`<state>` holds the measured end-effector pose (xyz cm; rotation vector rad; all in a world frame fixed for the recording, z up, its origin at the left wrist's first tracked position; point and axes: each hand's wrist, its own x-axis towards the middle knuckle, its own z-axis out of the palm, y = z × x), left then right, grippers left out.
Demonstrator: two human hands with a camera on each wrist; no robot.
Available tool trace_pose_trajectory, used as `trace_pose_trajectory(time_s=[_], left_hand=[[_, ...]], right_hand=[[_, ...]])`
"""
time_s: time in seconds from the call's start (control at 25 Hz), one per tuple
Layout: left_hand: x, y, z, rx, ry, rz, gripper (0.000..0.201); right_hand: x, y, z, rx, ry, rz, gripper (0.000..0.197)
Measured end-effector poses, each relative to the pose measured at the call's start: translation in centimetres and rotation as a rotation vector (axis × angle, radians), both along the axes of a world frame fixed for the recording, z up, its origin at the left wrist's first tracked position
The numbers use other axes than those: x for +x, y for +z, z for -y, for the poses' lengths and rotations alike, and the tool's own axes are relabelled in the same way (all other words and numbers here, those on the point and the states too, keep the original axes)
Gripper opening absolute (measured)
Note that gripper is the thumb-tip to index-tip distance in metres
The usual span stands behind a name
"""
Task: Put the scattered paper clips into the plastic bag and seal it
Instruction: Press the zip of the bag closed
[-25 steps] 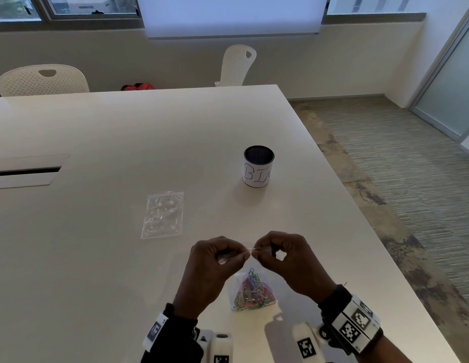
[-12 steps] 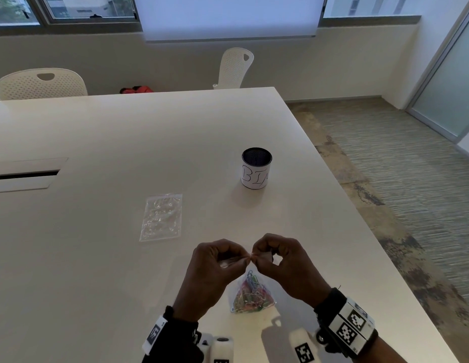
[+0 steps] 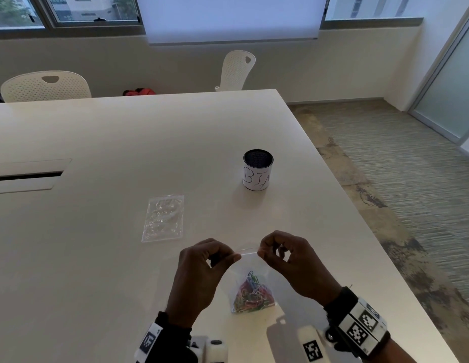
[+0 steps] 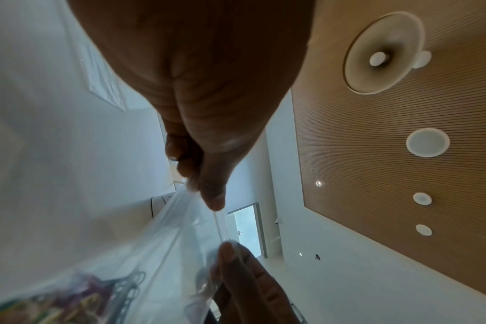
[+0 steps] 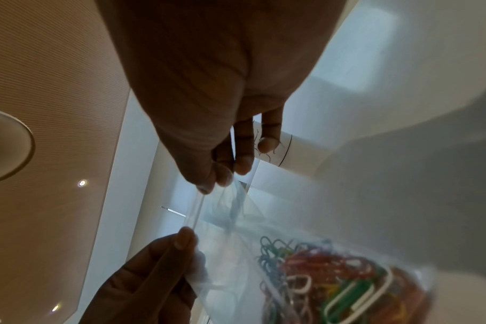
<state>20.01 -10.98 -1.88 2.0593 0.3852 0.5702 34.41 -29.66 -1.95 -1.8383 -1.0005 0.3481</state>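
A small clear plastic bag [image 3: 250, 281] hangs above the table's near edge, with a heap of coloured paper clips [image 3: 251, 297] at its bottom. My left hand [image 3: 234, 256] pinches the left end of the bag's zip strip [image 3: 247, 251] and my right hand [image 3: 261, 252] pinches the right end. In the left wrist view my left hand [image 4: 208, 197] holds the strip [image 4: 222, 225] taut. From the right wrist, my right hand [image 5: 211, 184] pinches the strip [image 5: 196, 210], with the paper clips [image 5: 333, 276] below.
A second clear plastic bag [image 3: 163, 218] lies flat on the white table [image 3: 97, 258], left of my hands. A black cup with a white label [image 3: 257, 170] stands farther back. The table's right edge drops to the carpet. White chairs stand behind the table.
My hands, pinched close together at the middle of the strip, have slid apart towards its two ends. The bag still hangs between them.
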Motion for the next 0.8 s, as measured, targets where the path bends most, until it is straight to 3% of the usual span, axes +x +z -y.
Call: trace_pose_trajectory(time_s=[0.16,0.36,0.52,0.64,0.8], left_hand=[[-0.8,0.1,-0.7,-0.04,0.051,-0.014,0.014],[-1.5,0.6,-1.1,0.076,-0.006,-0.004,0.018],[-1.4,2.5,-1.5,0.081,0.104,0.074,0.015],[-1.7,3.5,-2.5,0.069,0.087,0.093,0.005],[-1.8,3.5,-4.0,0.073,0.042,0.018,0.011]], right_hand=[[0.2,0.3,0.4,0.007,-0.021,-0.043,0.008],[0.4,0.9,0.5,-0.012,-0.019,-0.037,0.007],[0.3,2.4,-0.7,0.037,-0.046,-0.05,0.01],[1.0,3.5,-1.5,0.088,0.018,-0.096,0.007],[1.9,4.0,-2.8,0.066,0.12,-0.132,0.004]])
